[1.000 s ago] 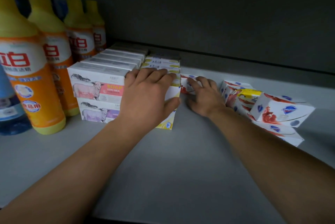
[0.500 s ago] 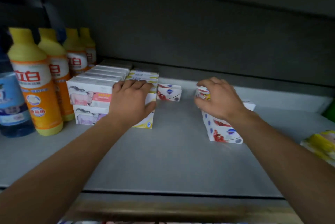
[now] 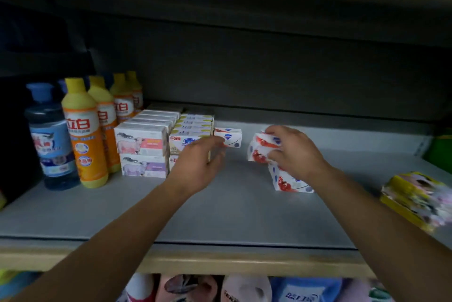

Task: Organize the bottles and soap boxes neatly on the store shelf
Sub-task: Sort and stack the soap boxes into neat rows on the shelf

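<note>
Two hands were busy: the right hand [image 3: 294, 152] gripped a white-and-red cardboard soap box [image 3: 263, 146] right of the stacked yellow soap boxes [image 3: 189, 141], the left hand [image 3: 199, 167] hovered loosely open in front of them (holding nothing). Rushing could topple that stack.

Blurred yellow packet [image 3: 415, 197], edge-cropped

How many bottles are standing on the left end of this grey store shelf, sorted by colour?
Orange bottles with yellow caps: 4
Blue bottle with a pale blue cap: 1 plainly in view; a second blue cap behind it is too hidden to count
Total: 5 bottles
</note>
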Action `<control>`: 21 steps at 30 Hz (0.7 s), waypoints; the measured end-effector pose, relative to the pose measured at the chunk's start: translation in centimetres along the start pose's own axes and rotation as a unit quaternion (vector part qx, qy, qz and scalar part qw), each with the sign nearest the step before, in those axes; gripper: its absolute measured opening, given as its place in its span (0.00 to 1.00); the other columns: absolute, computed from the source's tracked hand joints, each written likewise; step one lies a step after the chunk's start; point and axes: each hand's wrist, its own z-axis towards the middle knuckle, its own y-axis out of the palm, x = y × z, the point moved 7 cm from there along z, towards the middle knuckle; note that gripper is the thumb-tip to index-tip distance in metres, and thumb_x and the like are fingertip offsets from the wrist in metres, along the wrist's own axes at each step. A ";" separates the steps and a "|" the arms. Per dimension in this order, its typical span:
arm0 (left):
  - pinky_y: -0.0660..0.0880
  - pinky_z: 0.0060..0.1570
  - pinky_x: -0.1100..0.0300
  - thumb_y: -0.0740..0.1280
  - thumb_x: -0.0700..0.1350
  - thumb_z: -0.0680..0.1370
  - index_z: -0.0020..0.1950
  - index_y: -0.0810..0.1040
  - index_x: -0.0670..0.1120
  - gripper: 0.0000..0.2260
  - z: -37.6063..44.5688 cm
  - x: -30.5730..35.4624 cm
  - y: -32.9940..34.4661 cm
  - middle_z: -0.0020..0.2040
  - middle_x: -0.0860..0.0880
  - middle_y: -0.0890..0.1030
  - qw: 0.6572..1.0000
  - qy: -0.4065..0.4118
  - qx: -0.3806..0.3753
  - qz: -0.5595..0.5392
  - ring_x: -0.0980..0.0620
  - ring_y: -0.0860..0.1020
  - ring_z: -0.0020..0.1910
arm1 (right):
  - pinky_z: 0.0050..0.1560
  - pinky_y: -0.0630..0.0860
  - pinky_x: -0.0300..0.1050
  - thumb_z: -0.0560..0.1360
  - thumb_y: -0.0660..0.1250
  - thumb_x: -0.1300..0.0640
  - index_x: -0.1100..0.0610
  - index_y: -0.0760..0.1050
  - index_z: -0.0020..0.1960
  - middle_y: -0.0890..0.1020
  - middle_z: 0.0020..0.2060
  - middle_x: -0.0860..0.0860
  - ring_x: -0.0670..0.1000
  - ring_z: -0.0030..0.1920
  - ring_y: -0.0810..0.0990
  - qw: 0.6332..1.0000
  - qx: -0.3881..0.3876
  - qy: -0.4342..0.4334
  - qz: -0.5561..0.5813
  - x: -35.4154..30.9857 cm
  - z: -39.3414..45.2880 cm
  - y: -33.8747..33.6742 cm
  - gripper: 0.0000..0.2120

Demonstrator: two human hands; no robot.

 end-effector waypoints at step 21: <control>0.83 0.39 0.54 0.67 0.42 0.80 0.41 0.80 0.41 0.09 -7.3 -10.5 -1.9 0.42 0.44 0.85 0.871 -0.271 0.062 -0.406 0.45 0.83 0.42 | 0.65 0.73 0.44 0.67 0.72 0.63 0.45 0.60 0.75 0.65 0.70 0.41 0.44 0.68 0.70 0.953 -0.018 -0.099 0.286 -9.5 -5.5 11.4 0.41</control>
